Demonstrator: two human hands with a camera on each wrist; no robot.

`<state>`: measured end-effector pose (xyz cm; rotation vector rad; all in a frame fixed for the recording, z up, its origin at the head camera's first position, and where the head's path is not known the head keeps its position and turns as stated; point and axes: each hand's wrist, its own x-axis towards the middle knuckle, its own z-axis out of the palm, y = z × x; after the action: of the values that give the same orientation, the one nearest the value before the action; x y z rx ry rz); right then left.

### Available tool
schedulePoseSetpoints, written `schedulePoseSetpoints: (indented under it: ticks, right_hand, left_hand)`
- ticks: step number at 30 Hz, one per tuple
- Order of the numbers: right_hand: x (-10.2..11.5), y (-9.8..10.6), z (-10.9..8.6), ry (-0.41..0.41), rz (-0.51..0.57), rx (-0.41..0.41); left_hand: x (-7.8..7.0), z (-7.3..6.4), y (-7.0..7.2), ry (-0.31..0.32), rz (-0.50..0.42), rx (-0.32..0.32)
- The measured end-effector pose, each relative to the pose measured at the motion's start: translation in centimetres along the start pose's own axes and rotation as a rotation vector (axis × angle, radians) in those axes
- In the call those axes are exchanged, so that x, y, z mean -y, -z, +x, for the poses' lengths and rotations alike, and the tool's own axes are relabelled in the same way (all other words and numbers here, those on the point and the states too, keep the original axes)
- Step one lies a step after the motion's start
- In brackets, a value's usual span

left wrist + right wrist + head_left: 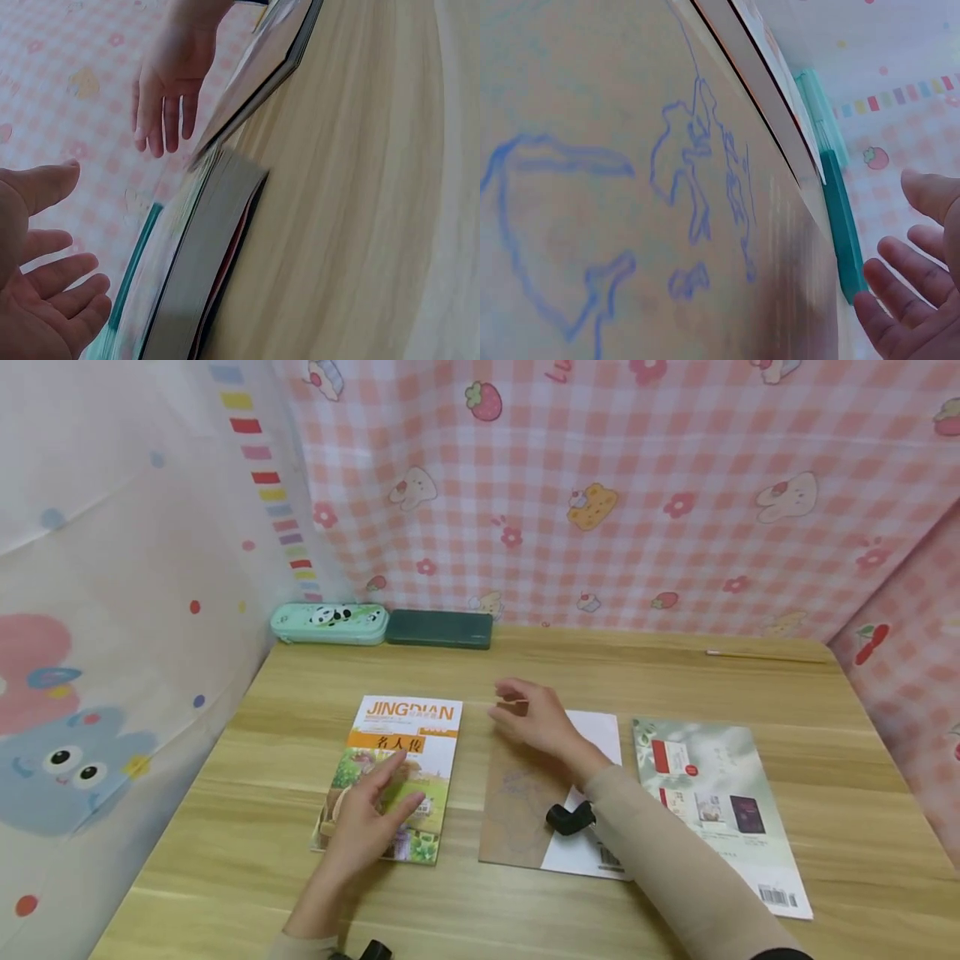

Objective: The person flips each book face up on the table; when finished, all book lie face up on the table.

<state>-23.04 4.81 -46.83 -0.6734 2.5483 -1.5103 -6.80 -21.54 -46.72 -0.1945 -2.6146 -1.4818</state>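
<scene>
My left hand [365, 822] hovers over the thick JINGDIAN book [442, 760], fingers loosely spread and holding nothing. In the left wrist view, a gap shows between the left hand [52, 292] and the book's page block [199, 240]. My right hand [536, 718] hangs above the top end of a brown and white book [517, 810], also without anything in its grasp. Blue outline drawings [697, 165] mark the brown part of that cover. The right forearm hides some of this book and the left edge of a pale green magazine [765, 852].
At the back left, a mint pencil case [330, 625] with pandas lies beside a dark green case [440, 630]. A yellow pencil [772, 656] lies near the table's back right edge. Patterned curtains [637, 552] hang behind and at both sides of the wooden table [225, 827].
</scene>
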Motion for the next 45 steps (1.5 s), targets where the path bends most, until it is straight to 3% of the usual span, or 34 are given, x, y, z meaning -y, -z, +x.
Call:
schedulePoseSetpoints:
  ticks: [11, 18, 25, 30, 37, 45]
  right_hand:
    - [-0.9, 2.8, -2.4, -0.049, -0.078, -0.012]
    - [-2.3, 4.3, -3.4, -0.057, -0.102, -0.031]
    - [-3.4, 5.6, -4.3, -0.064, -0.15, -0.063]
    - [-4.2, 6.4, -4.8, -0.036, -0.213, -0.082]
    - [-5.5, 7.7, -5.5, -0.044, -0.259, -0.109]
    - [-6.1, 9.0, -6.1, -0.066, -0.3, -0.109]
  left_hand:
    - [-0.9, 0.0, -2.8, -0.004, -0.036, 0.08]
    - [-1.2, 0.1, -4.9, -0.063, -0.056, 0.128]
    - [-2.3, 0.1, -6.3, -0.045, -0.032, 0.166]
    - [-2.7, -0.1, -7.4, -0.054, 0.002, 0.25]
    - [-3.0, -0.7, -8.4, -0.01, 0.012, 0.367]
    - [-3.4, -1.0, -9.0, 0.011, 0.043, 0.366]
